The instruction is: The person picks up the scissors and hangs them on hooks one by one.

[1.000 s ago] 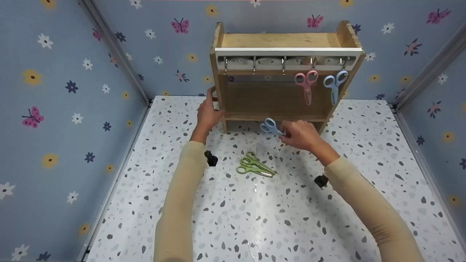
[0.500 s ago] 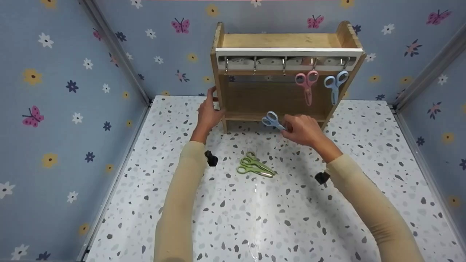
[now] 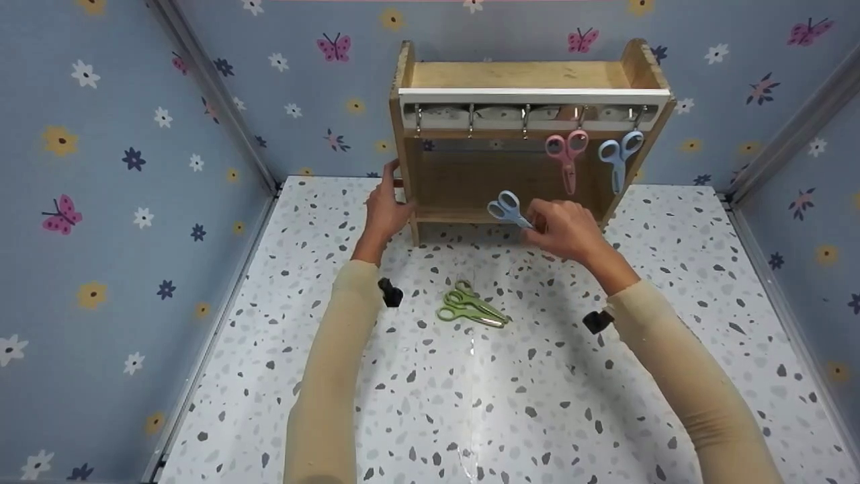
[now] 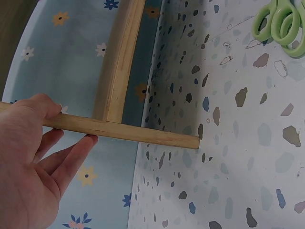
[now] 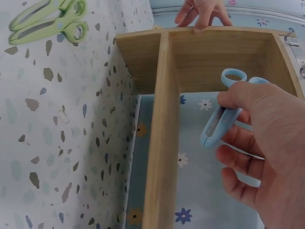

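Observation:
My left hand (image 3: 386, 212) grips the left side panel of a wooden shelf rack (image 4: 162, 136), thumb on one face and fingers on the other. In my right hand (image 3: 568, 232) a pair of light-blue scissors (image 5: 221, 121) is pinched by the blades, finger loops pointing up and left. The scissors are in front of the rack's lower board, apart from the hooks. Pink scissors (image 3: 569, 176) and another light-blue pair (image 3: 617, 176) hang from hooks at the right end of the rail. On the table, two green pairs of scissors (image 3: 474, 314) lie partly overlapping.
A white-edged metal rail (image 3: 497, 94) with several hooks crosses the rack's front; those on its left bear nothing. The speckled white table (image 3: 322, 417) spreads in front. Blue flowered panels (image 3: 114, 269) stand at the back and both sides.
My right hand has risen and shifted slightly right, bringing the light-blue scissors up past the rack's lower board. The left hand stays on the side panel.

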`<action>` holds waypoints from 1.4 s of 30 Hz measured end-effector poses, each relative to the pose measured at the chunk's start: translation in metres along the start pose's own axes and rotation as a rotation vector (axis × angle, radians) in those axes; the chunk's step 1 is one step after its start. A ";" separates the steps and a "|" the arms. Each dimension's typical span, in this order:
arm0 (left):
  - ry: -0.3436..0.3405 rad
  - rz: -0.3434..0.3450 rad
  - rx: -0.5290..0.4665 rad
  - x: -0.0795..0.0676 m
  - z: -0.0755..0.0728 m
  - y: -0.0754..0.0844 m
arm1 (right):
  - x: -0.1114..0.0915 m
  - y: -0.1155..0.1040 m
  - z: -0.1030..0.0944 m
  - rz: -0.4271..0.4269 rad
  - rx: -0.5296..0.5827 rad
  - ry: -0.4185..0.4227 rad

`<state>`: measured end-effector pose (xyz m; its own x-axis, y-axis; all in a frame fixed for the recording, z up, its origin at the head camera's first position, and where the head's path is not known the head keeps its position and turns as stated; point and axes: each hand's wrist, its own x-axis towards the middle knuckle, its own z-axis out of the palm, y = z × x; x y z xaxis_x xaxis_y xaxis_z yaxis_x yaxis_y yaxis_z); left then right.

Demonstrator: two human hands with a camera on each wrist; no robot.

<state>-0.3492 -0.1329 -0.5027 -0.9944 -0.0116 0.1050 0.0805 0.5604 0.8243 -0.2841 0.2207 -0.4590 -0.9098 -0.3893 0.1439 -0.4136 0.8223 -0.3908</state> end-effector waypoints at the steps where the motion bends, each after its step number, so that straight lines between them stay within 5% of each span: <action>1: 0.001 0.001 0.002 0.000 0.000 0.000 | 0.000 0.000 -0.001 0.001 0.005 0.005; 15: 0.001 0.042 -0.008 -0.002 -0.003 -0.002 | 0.004 -0.001 -0.013 -0.061 0.038 0.123; 29: -0.012 0.002 -0.021 -0.001 -0.001 -0.001 | 0.009 -0.012 -0.023 -0.063 0.105 0.165; 42: 0.004 0.032 0.013 -0.003 -0.002 -0.002 | 0.009 -0.015 -0.030 -0.054 0.144 0.207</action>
<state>-0.3460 -0.1356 -0.5036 -0.9910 0.0036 0.1336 0.1117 0.5709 0.8134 -0.2875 0.2176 -0.4244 -0.8801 -0.3256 0.3455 -0.4663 0.7294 -0.5005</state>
